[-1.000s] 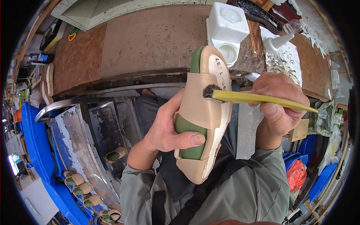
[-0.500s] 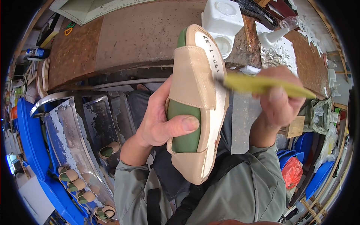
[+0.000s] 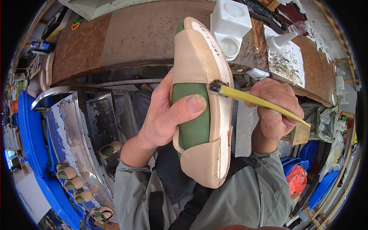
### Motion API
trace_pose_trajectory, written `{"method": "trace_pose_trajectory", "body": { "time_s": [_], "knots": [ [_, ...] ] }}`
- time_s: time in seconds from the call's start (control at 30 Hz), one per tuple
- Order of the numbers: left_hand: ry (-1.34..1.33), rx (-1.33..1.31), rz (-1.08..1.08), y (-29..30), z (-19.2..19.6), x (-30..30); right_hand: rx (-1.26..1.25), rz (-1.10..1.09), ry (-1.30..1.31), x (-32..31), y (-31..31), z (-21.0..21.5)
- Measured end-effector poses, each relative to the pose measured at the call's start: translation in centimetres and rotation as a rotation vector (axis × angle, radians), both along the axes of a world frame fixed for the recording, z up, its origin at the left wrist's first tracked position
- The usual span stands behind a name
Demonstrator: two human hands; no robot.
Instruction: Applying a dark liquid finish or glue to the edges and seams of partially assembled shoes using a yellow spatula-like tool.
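Observation:
My left hand (image 3: pixel 165 115) grips a green shoe last covered with a beige leather upper (image 3: pixel 201 103), held upright in front of me, thumb pressed on the green part. My right hand (image 3: pixel 274 109) holds a yellow-handled brush (image 3: pixel 260 102). Its dark bristle tip touches the beige edge of the upper near the right side.
A brown workbench (image 3: pixel 134 34) runs across the top, with a white plastic container (image 3: pixel 232 27) and a white dispenser bottle (image 3: pixel 281 36) on it. Metal racks (image 3: pixel 73 134) at left hold several more lasted shoes (image 3: pixel 73 184). Blue bins (image 3: pixel 28 130) stand at far left, and a red bag (image 3: pixel 297 180) lies at lower right.
The brush tip has slid along the upper's right edge and now rests lower on the beige rim. The shoe shifted slightly in my left hand.

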State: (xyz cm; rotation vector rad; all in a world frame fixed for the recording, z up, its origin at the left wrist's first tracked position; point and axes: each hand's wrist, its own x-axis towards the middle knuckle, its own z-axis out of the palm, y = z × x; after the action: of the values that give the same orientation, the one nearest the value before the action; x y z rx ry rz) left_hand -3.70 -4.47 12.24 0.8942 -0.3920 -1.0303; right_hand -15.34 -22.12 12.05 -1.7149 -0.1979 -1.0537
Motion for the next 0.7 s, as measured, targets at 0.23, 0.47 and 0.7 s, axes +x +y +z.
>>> {"method": "trace_pose_trajectory", "body": {
  "time_s": [0.23, 0.47, 0.7],
  "knots": [
    [-0.018, -0.019, 0.072, 0.0, 0.1, -0.4, -0.129, 0.065, -0.004, -1.2, 0.1, -0.4],
    [-0.068, -0.045, 0.128, 0.2, -0.1, -0.4, -0.045, 0.12, 0.006, -2.4, 0.9, -0.4],
    [-0.137, -0.058, 0.173, 0.4, -0.1, -0.5, -0.07, 0.217, -0.052, -3.0, 1.2, -0.2]
  ]
}}
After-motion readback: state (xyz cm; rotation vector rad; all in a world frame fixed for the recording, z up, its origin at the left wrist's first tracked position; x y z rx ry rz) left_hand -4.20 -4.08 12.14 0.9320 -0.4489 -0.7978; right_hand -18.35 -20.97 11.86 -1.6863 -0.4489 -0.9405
